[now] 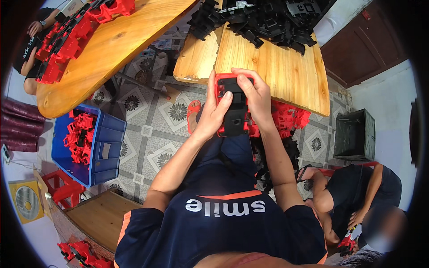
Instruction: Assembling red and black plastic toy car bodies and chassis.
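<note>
Black parts (264, 26) on table (277, 67) beyond hands (213, 115)

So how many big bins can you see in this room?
2: a blue bin holding red parts, left of your left hand, and a dark green bin by the wall, right of your right hand. Others may be hidden.

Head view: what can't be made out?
Head view:
Rectangular red-and-black plastic assembly: underside, facing away; edges partly behind left hand and right hand.
Red plastic heap: rear, under pale wooden table.
Black plastic pile: far end, cut by top edge.
Blue plastic crate: floor, largely under red plastic parts.
</note>
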Motion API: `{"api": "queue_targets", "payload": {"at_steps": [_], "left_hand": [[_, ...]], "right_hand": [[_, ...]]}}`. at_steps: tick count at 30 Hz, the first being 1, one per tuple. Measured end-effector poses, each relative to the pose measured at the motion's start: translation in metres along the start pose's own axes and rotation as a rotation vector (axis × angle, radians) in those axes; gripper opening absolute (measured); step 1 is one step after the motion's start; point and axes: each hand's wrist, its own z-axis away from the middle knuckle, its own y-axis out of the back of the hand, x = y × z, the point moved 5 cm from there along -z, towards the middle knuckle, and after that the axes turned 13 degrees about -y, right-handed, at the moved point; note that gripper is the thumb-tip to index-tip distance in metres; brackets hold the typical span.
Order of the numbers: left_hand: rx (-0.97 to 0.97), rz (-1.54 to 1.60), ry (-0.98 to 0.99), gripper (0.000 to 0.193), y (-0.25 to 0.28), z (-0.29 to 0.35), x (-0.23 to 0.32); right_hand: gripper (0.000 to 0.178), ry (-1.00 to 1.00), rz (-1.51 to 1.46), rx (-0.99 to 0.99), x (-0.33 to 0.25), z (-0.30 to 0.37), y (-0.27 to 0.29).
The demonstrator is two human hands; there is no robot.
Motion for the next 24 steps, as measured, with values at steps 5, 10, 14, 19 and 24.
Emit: {"api": "queue_targets", "payload": {"at_steps": [5, 10, 14, 19, 24], "left_hand": [[0.044, -0.09, -0.089, 0.069, 0.013, -0.011, 0.011], [0.204, 0.105, -0.02, 0.059, 0.027, -0.013, 0.03], [0.364, -0.175, -0.215, 0.057, 0.033, 0.004, 0.034], [0.399, -0.406, -0.463, 0.057, 0.048, 0.0, 0.071], [0.507, -0.301, -0.589, 0.059, 0.056, 0.007, 0.117]], "right_hand": [[0.034, 0.041, -0.063, -0.071, -0.009, -0.011, -0.009], [0.033, 0.093, -0.142, -0.158, -0.006, -0.023, -0.035], [0.035, 0.07, -0.129, -0.246, -0.002, -0.017, -0.042], [0.061, -0.043, -0.506, -0.503, -0.002, -0.006, -0.073], [0.065, 0.066, -0.204, -0.559, -0.05, -0.012, -0.109]]}}
